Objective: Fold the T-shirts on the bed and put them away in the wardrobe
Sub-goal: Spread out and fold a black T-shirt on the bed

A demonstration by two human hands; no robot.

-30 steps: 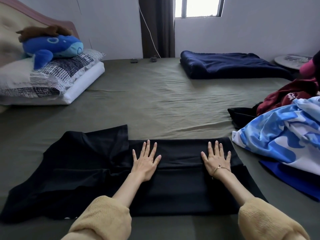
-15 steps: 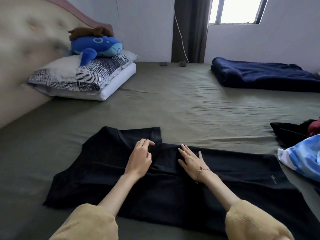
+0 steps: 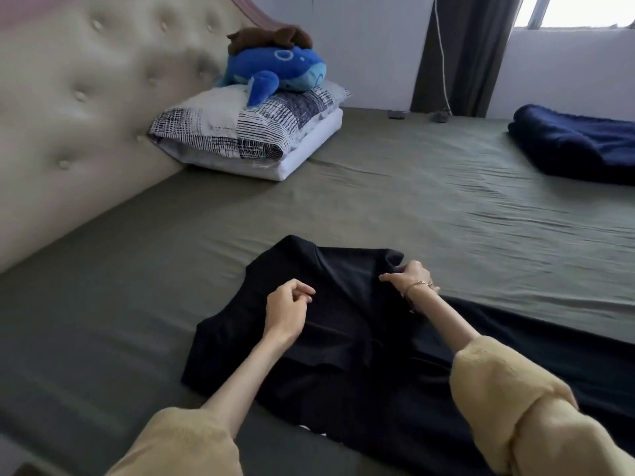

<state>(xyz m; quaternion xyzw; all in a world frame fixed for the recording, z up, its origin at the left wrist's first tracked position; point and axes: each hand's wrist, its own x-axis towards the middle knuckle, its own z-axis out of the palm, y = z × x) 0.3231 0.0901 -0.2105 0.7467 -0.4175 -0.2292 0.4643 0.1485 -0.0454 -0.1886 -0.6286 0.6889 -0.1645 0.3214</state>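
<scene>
Black cotton T-shirt [image 3: 343, 324] is spread on the olive-green bed sheet [image 3: 378, 201]; its upper edge is pinched by the right hand [image 3: 410, 278]. Left hand [image 3: 287, 309] is held loosely curled over it, gripping nothing.

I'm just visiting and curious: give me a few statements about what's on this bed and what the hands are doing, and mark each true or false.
1. The right hand pinches the black T-shirt. True.
2. The left hand lies flat with straight fingers. False: its fingers are curled over the shirt.
3. A blue plush toy lies on the patterned pillow. True.
4. The navy blanket covers the T-shirt. False: it lies apart, far right.
</scene>
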